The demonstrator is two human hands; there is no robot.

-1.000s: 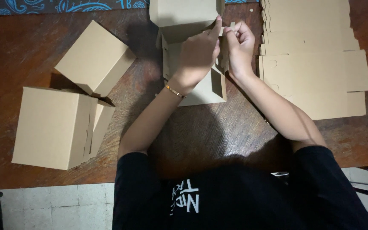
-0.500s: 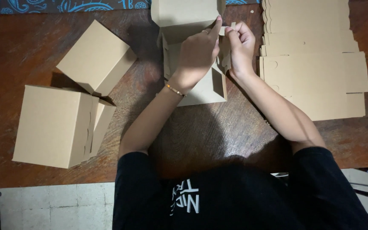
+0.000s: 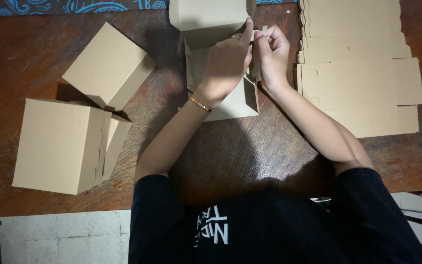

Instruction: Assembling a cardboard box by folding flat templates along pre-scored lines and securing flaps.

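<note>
Half-folded cardboard box (image 3: 221,68) sits at the far centre of the tabletop (image 3: 250,156), lid panel tipped up and away. Left hand (image 3: 225,66) lies curled over the box's open top, fingers pressing the right wall; right hand (image 3: 272,54) pinches a small side flap (image 3: 257,73) at the box's right edge, fingertips pressed together on it. Thin corrugated card: looks light, stiff across panels, bends only at the scored creases, tabs likely tear if forced. Best held by the walls near a crease, not by the free flaps. Stack of flat blanks (image 3: 357,73) just right of the hands; two finished boxes at left, one tilted (image 3: 107,66), one nearer (image 3: 62,144). Dark scuffed wood surface, pale tiled floor (image 3: 64,234) at the near edge, patterned blue cloth (image 3: 74,6) along the far edge.
</note>
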